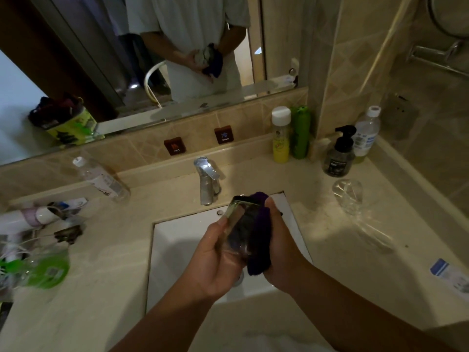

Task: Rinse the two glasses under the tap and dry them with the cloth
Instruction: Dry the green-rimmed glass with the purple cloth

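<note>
Over the white sink [177, 240], in front of the metal tap [208, 182], the left hand [215, 262] curls its grip around a clear glass [238, 229] tilted with its rim toward the tap. The right hand [279, 250] holds a fuzzy purple cloth [261, 232] pressed against the glass's side. Right of the sink, a second clear glass [347, 196] stands on the beige stone tabletop [342, 262], near a black pump bottle [340, 154] by the wall edge.
</note>
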